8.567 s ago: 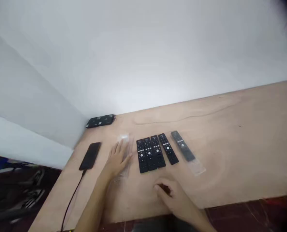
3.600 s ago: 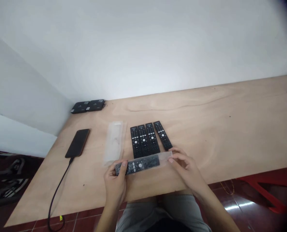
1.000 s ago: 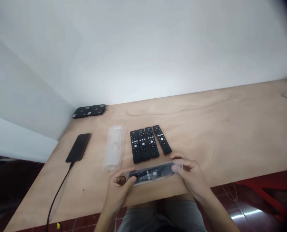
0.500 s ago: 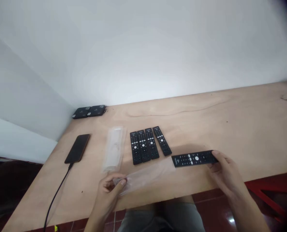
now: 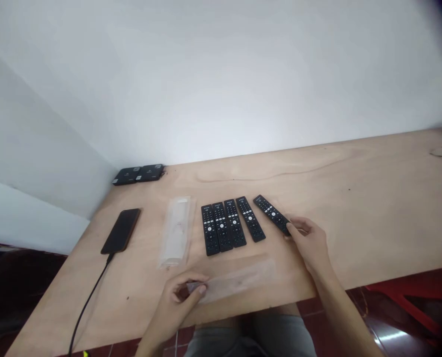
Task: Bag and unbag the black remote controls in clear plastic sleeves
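My right hand (image 5: pixel 309 243) grips the lower end of a black remote control (image 5: pixel 272 214), which slants on or just above the table, right of the others. Several more black remotes (image 5: pixel 226 225) lie face up side by side, the rightmost of them tilted a little. Closer to me, my left hand (image 5: pixel 185 295) pinches one end of a clear plastic sleeve (image 5: pixel 239 281) that stretches out flat to the right. The sleeve looks empty. Left of the row lies a stack of clear plastic sleeves (image 5: pixel 175 232).
A dark phone (image 5: pixel 121 231) with a black cable (image 5: pixel 90 297) plugged in lies on the left of the wooden table (image 5: pixel 373 213). Two black boxes (image 5: pixel 139 174) stand in the back corner by the white wall (image 5: pixel 243 84). Something red (image 5: pixel 407 302) is below the right edge.
My right hand has moved the remote away from the sleeve's open end, up and left, and turned it to lie beside the row. My left hand still holds the sleeve, shifted slightly right.
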Demonstrator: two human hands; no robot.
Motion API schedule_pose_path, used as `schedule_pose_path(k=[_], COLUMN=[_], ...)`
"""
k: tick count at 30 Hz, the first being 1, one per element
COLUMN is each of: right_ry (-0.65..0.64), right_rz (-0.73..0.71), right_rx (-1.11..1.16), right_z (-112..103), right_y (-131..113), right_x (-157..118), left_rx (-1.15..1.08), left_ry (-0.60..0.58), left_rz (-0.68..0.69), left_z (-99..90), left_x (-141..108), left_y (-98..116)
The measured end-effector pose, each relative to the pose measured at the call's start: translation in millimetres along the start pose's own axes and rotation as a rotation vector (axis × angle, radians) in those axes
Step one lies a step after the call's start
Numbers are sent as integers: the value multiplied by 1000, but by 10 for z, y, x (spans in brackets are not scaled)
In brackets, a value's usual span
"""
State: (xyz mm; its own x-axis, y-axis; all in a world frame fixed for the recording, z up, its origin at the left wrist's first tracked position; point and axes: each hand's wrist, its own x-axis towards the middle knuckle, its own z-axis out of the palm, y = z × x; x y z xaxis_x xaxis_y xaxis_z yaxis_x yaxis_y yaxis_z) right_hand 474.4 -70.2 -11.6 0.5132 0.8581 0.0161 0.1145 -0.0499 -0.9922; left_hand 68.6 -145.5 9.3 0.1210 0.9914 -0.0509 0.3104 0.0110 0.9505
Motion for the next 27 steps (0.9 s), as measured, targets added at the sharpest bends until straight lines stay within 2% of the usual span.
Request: schedule_pose_path(k=[5,7,10,12,15,17,20,23,27], right_ry=[-122,-169,-196,-164,-186,-465,-755,-851,-865], right_rz=[-63,-97,-143,-180,-221,-228,-208,-121,72], right_rx=[-212,-282,-354,-381,-369,-275,-213,-238,-132], right_z=[88,106,132,167,272,367,502,588,634], right_y=[-98,-136,-197,-248,-335,-393,-471,-513,-480], right_x=[39,54,35,-79,-494,-872,-1338,-1511,-1478], left_rx=[-61,-77,-138,-174,-170,-157,-173,-220,-271], left_ry=[-9,19,11,4,22,23,36,85,212], left_rz=[77,33,-104,-154,-138,-126,-110,-95,-97], left_z=[-11,0,35,63,111,152,220,260,240], left_x=[44,48,46,52,81,108,151,191,233], left_y=[23,-7,-60,-60,10,77,162,226,311])
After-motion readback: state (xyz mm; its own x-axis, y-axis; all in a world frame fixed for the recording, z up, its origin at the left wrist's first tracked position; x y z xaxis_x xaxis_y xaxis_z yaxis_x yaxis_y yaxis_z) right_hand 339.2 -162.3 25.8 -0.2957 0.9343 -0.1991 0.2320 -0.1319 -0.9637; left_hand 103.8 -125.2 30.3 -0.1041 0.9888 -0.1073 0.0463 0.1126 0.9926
